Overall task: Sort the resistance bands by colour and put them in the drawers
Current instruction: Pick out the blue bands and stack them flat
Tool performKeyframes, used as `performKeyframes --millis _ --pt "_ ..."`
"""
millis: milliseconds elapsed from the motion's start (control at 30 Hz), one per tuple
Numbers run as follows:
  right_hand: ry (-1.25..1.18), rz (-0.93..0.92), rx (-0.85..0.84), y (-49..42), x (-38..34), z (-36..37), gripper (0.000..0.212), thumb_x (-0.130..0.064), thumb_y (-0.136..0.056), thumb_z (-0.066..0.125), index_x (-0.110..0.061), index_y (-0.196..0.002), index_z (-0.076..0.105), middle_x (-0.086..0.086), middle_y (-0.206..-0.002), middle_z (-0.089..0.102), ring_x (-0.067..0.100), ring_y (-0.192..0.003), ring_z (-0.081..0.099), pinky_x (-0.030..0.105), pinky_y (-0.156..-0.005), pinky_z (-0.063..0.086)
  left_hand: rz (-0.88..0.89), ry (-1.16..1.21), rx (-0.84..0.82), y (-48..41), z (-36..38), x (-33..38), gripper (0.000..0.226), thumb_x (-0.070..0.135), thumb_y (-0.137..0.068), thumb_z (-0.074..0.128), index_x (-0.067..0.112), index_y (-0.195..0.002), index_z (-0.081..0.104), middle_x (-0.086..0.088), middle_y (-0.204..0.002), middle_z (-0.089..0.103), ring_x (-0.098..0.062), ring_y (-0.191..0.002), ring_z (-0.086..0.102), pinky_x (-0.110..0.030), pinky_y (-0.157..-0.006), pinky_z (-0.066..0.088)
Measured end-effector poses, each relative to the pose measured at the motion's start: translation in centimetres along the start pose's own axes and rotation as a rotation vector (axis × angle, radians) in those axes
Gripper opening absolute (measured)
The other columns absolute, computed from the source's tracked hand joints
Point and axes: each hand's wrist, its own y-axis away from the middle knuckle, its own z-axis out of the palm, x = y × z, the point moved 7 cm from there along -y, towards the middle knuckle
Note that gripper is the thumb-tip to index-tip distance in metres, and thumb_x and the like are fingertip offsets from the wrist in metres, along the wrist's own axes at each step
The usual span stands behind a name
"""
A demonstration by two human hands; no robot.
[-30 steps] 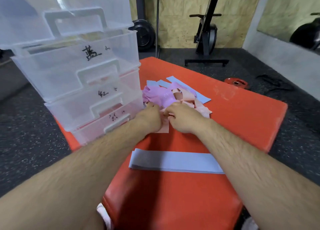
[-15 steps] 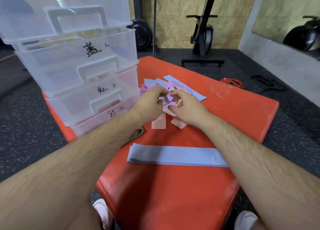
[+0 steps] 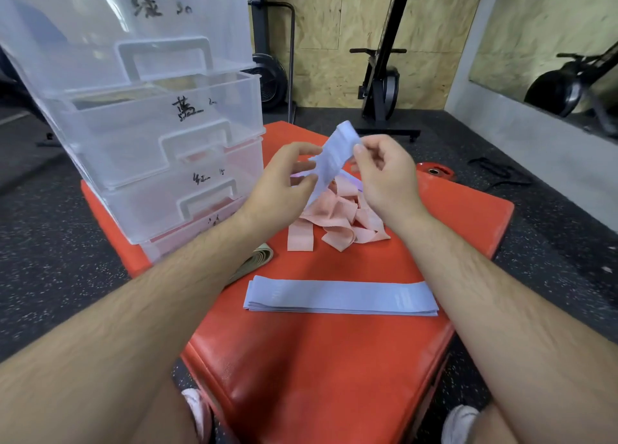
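Observation:
A pale blue band (image 3: 334, 156) hangs lifted above the pile, pinched between my left hand (image 3: 284, 182) and my right hand (image 3: 384, 176). Under it lies a tangled heap of pink bands (image 3: 337, 219) on the red mat (image 3: 317, 360). A flat stack of blue bands (image 3: 341, 298) lies nearer to me. A bit of purple band (image 3: 354, 182) shows behind my hands. A clear stack of labelled drawers (image 3: 160, 119) stands at the left, all of them shut.
A folded olive band (image 3: 257, 258) lies beside the drawers' base. Gym machines (image 3: 384, 75) and a small red weight plate (image 3: 434, 172) stand on the black floor behind the mat. My shoes (image 3: 458, 423) show at the mat's near edge.
Both hands have risen from the pile, pulling one blue band up and free of the pink and purple ones. The camera has tilted up slightly.

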Motion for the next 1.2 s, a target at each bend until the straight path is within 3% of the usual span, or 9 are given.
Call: performKeyframes --millis 133,267,333,433,633,800,900,1133,1200 --pt "-0.076 -0.013 0.035 -0.1 -1.4 -1.6 0.012 -0.016 -0.097 0.054 -0.018 -0.091 0.064 0.0 -0.086 0.071 0.019 -0.087 0.069 0.029 -0.079 0.054 -0.012 -0.05 0.008 0.5 0.2 0.3 0.031 0.018 -0.095 0.06 0.027 -0.124 0.053 0.011 -0.127 0.057 0.002 -0.112 0.058 -0.027 -0.097 0.05" --pt "-0.032 0.036 -0.113 0.6 -0.8 -0.9 0.015 -0.013 -0.099 0.054 -0.013 -0.089 0.065 -0.006 -0.082 0.065 -0.001 -0.072 0.058 0.012 -0.067 0.044 0.04 -0.035 -0.004 1.0 0.6 1.6 0.046 0.022 -0.094 0.063 0.036 -0.135 0.046 0.014 -0.133 0.05 0.001 -0.101 0.062 -0.018 -0.087 0.05" --pt "0.011 0.066 -0.198 1.0 -0.2 -0.3 0.02 -0.016 -0.1 0.053 -0.016 -0.084 0.065 -0.011 -0.079 0.062 -0.002 -0.07 0.055 0.016 -0.068 0.043 0.113 -0.068 -0.011 1.1 0.8 2.3 0.05 0.02 -0.094 0.064 0.038 -0.137 0.046 0.013 -0.135 0.045 -0.004 -0.1 0.062 -0.017 -0.078 0.051" --pt "0.05 0.089 -0.288 1.3 0.6 0.2 0.022 -0.018 -0.099 0.052 -0.012 -0.082 0.065 -0.008 -0.079 0.06 0.005 -0.073 0.053 0.027 -0.073 0.045 0.265 -0.242 0.0 1.0 1.0 3.1 0.031 0.019 -0.094 0.063 0.024 -0.125 0.062 0.007 -0.128 0.051 -0.01 -0.105 0.056 -0.023 -0.086 0.049" --pt "0.019 0.171 -0.406 2.1 1.0 1.0 0.041 -0.034 -0.088 0.047 0.004 -0.094 0.061 0.004 -0.084 0.056 0.015 -0.079 0.05 0.036 -0.072 0.042 0.256 -0.448 0.009 0.6 1.3 2.7 0.013 0.023 -0.095 0.06 0.022 -0.105 0.068 0.007 -0.095 0.055 -0.017 -0.094 0.052 -0.031 -0.086 0.045" --pt "0.001 0.162 -0.492 2.8 1.9 2.1 0.024 -0.037 -0.099 0.058 -0.019 -0.115 0.06 0.002 -0.101 0.072 0.008 -0.085 0.059 0.028 -0.074 0.046 0.219 -0.383 0.077 0.5 0.7 2.9 0.009 0.018 -0.094 0.056 0.016 -0.091 0.064 0.001 -0.09 0.057 -0.008 -0.082 0.051 -0.015 -0.074 0.04" --pt "0.018 0.126 -0.532 3.3 2.1 2.9 0.021 -0.031 -0.094 0.063 -0.016 -0.109 0.067 0.022 -0.108 0.071 0.016 -0.089 0.061 0.044 -0.08 0.05 0.199 -0.356 0.066 0.6 0.5 3.0 0.006 0.019 -0.092 0.058 0.016 -0.088 0.061 0.003 -0.088 0.06 -0.009 -0.08 0.052 -0.02 -0.071 0.042" --pt "0.055 0.099 -0.556 3.0 1.7 3.2 0.021 -0.024 -0.096 0.067 -0.012 -0.082 0.056 0.001 -0.073 0.053 0.008 -0.065 0.046 0.024 -0.06 0.038 0.052 -0.121 0.15 0.8 -1.3 3.3 0.008 0.017 -0.093 0.059 0.014 -0.089 0.065 0.006 -0.073 0.059 -0.006 -0.062 0.051 -0.026 -0.057 0.046" --pt "0.102 0.105 -0.583 2.8 2.6 2.7 0.019 -0.021 -0.094 0.069 -0.01 -0.084 0.058 0.001 -0.074 0.055 0.01 -0.065 0.05 0.028 -0.061 0.042 0.008 -0.059 0.222 0.9 -2.5 2.9 0.009 0.019 -0.093 0.06 0.013 -0.088 0.064 0.003 -0.073 0.059 -0.007 -0.063 0.051 -0.03 -0.06 0.047"
